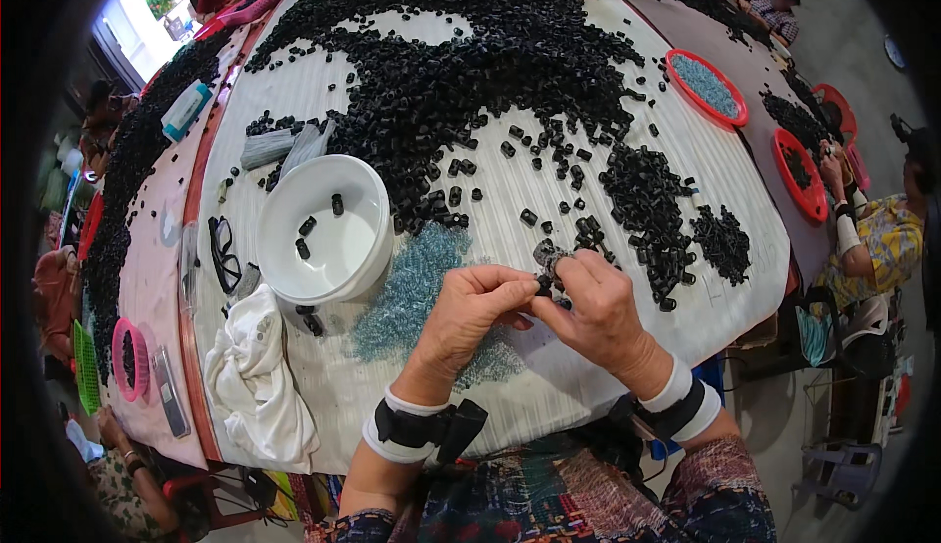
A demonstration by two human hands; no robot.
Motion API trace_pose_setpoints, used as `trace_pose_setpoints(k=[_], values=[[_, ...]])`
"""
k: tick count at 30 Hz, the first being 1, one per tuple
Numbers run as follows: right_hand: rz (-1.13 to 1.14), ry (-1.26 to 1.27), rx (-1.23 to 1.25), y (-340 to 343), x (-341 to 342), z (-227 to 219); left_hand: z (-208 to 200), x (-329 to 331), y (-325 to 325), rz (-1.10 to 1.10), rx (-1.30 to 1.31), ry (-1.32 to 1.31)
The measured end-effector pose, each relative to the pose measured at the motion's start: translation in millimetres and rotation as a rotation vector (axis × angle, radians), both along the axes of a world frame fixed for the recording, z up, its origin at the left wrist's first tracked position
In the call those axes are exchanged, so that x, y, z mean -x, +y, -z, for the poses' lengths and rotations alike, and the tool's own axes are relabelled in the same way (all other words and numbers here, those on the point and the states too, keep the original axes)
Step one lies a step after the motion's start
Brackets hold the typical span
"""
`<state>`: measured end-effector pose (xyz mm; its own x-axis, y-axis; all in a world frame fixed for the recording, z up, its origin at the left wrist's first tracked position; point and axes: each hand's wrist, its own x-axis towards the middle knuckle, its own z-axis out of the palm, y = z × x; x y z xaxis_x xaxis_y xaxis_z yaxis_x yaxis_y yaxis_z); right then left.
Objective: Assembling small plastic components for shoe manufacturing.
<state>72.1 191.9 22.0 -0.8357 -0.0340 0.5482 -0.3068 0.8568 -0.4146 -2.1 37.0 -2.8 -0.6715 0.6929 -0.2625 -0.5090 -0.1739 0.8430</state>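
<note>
My left hand (472, 310) and my right hand (600, 310) meet over the near middle of the table. Thumbs and fingers of both pinch a small black plastic piece (544, 286), mostly hidden by the fingertips. A greyish clump (547, 251) shows at the right hand's curled fingers; I cannot make out its parts. Beside and under my left hand spreads a pile of tiny bluish-grey coils (407, 293), like small springs. Left of it stands a white bowl (377, 264) with three black cylindrical pieces inside. Loose black pieces (642, 205) and a heap of thinner black pieces (720, 244) lie to the right.
A large black heap (470, 63) covers the far table. Eyeglasses (223, 254), a white cloth (257, 376) and grey bundles (267, 148) lie left. A red basket (706, 89) of coils stands at the right. Other people sit around neighbouring tables, one (867, 239) at the right.
</note>
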Motion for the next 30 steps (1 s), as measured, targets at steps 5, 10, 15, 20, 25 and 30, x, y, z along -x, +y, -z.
trace_pose_setpoints(k=[5, 10, 15, 20, 25, 30], values=[[-0.014, 0.008, 0.012, -5.2, 0.8, 3.4, -0.8, -0.1, -0.6, -0.003, 0.014, 0.009], [-0.018, -0.010, -0.054, -2.4, -1.1, 0.0, 0.8, -1.7, -0.3, -0.004, 0.030, 0.022], [-0.042, 0.075, 0.042, -0.4, -2.8, -7.9, -2.9, -1.1, 1.6, 0.039, 0.010, 0.008], [-0.089, 0.146, 0.009, -4.3, -1.4, -8.5, -1.6, -0.9, -0.2, 0.009, -0.011, -0.048], [-0.107, 0.120, -0.029, -6.5, -3.3, -7.0, 2.0, -1.4, 0.0, 0.000, -0.029, -0.008], [-0.082, 0.099, -0.017, -7.5, -1.3, 0.9, 2.5, -1.1, 3.7, 0.028, 0.043, 0.068]])
